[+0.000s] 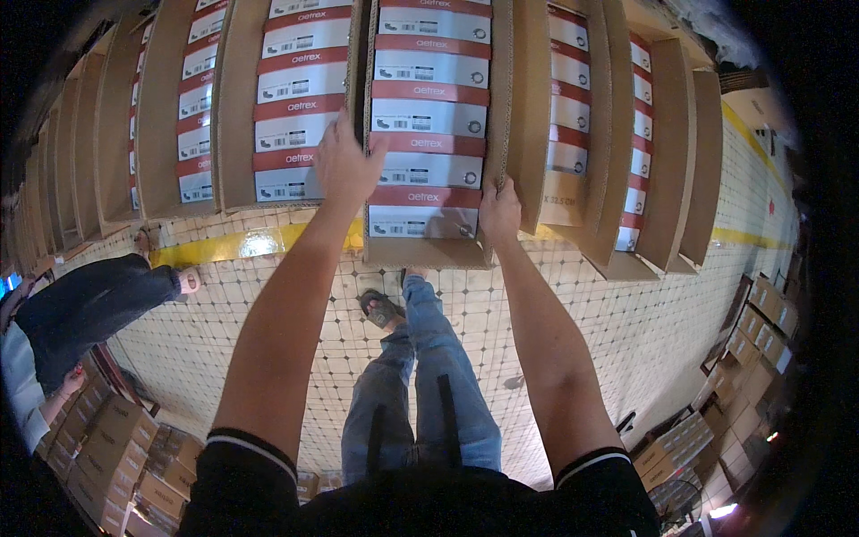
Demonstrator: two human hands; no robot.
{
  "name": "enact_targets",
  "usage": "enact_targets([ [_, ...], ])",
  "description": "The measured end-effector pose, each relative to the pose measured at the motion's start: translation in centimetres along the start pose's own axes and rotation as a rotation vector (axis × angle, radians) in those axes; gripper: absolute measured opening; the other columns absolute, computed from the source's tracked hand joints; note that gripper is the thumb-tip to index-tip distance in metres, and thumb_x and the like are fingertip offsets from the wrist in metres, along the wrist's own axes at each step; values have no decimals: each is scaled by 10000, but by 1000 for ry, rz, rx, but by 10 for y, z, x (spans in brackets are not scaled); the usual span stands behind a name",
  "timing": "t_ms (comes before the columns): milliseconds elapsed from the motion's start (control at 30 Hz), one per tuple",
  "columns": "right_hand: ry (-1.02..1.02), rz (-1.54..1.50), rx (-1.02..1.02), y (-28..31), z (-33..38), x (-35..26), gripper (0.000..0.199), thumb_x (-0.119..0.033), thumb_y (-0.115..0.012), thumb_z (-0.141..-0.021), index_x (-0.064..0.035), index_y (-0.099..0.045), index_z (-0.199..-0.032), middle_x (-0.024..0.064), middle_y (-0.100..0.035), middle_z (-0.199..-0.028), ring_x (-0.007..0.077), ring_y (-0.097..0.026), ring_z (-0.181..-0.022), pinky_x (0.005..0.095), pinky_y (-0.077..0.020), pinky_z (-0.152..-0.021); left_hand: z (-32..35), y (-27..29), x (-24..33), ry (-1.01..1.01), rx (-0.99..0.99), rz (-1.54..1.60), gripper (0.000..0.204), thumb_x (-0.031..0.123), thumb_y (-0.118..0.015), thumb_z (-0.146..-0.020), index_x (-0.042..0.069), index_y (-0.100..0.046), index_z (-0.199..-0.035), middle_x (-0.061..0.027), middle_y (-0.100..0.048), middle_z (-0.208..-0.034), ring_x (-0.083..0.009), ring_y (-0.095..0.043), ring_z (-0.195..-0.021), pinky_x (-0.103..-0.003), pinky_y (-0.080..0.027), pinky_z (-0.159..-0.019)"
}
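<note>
We've got our right hand point(501, 213) gripping the carton point(429, 254) by its right edge, probably to steady it; left hand point(347, 166) open at left edge.

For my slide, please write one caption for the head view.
Right hand on one side of an open carton of red-and-white boxes, left hand at its other side.

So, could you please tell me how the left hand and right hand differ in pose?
The left hand has its thumb spread from its fingers; the right hand grips the right wall of the middle carton. The left hand sits higher in the picture than the right hand. Both hands are bare.
</note>
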State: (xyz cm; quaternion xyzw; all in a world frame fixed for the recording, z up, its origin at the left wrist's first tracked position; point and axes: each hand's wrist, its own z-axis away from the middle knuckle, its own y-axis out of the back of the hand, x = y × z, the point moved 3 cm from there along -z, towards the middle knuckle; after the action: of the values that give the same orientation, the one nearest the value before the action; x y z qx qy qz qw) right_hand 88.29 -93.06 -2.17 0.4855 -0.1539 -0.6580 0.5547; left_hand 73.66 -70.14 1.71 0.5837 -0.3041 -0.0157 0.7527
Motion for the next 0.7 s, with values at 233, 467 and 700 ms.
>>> enact_targets([
  [233, -10, 210, 160, -24, 4, -10, 453, -238, -593, -904, -140, -518, -1340, 192, -664, -1125, 380, -666, -967, 492, -538, -808, -24, -26, 11, 146, -3, -102, 767, 355, -592, -877, 119, -196, -1489, -214, -603, -1081, -400, -660, -875, -495, -533, -735],
  [467, 7, 180, 104, 2, -11, 9, 436, -277, -616, -891, -121, -566, -1295, 245, -692, -869, 438, -677, -819, 531, -543, -755, -24, -26, 11, 205, -9, -93, 737, 324, -575, -865, 135, -228, -1486, -196, -604, -1077, -395, -663, -862, -510, -535, -712],
  [700, 39, 121, 63, 5, -9, 16, 452, -219, -623, -870, -87, -557, -1297, 272, -678, -900, 451, -663, -851, 528, -532, -796, -22, -29, 14, 179, 61, -83, 724, 309, -582, -854, 133, -266, -1481, -189, -603, -1071, -397, -659, -830, -514, -540, -680],
])
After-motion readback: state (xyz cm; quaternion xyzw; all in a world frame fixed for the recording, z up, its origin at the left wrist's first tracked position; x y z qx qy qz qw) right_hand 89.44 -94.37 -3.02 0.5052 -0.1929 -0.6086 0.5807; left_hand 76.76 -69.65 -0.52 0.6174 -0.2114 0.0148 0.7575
